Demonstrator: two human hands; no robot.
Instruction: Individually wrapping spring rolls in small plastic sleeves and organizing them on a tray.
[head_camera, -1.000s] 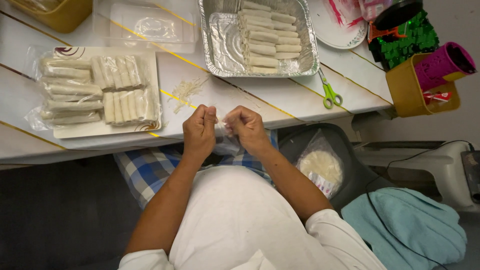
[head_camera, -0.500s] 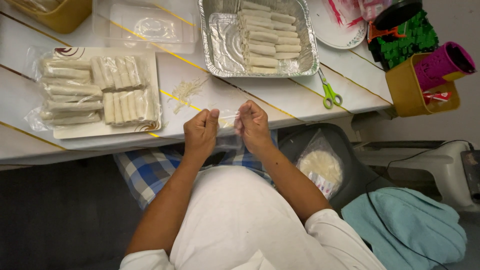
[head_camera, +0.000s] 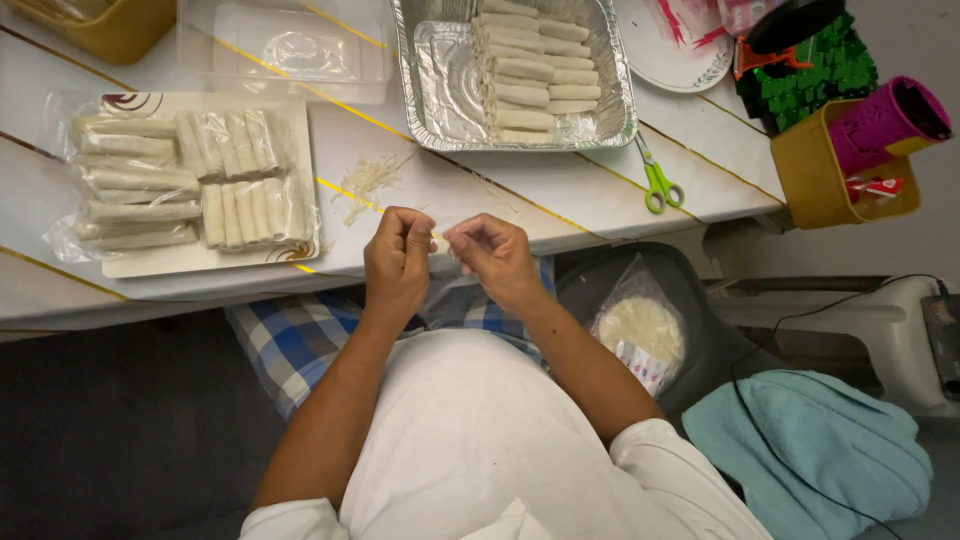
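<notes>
My left hand (head_camera: 398, 255) and my right hand (head_camera: 492, 255) are held close together over the front edge of the white table (head_camera: 560, 195). Their fingertips face each other and pinch a thin pale strand (head_camera: 440, 238) stretched across the small gap between them. Just beyond the hands a small heap of similar pale strands (head_camera: 368, 182) lies on the table. A foil pan (head_camera: 440, 80) at the back holds several pale rolls (head_camera: 530, 60). On the left a white tray (head_camera: 200, 260) carries several wrapped rolls (head_camera: 150, 185).
Green-handled scissors (head_camera: 658, 186) lie right of the pan. A clear plastic lid (head_camera: 300, 50), a yellow tub (head_camera: 110, 25) and a plate (head_camera: 665, 55) stand at the back. A yellow box (head_camera: 825, 175) with a magenta cylinder (head_camera: 885, 120) is at right. A bag of round white sheets (head_camera: 640, 330) and a blue towel (head_camera: 810, 450) lie beside my lap.
The hands stay at the table edge. Their fingertips, pressed together a second ago, have drawn slightly apart with the strand between them.
</notes>
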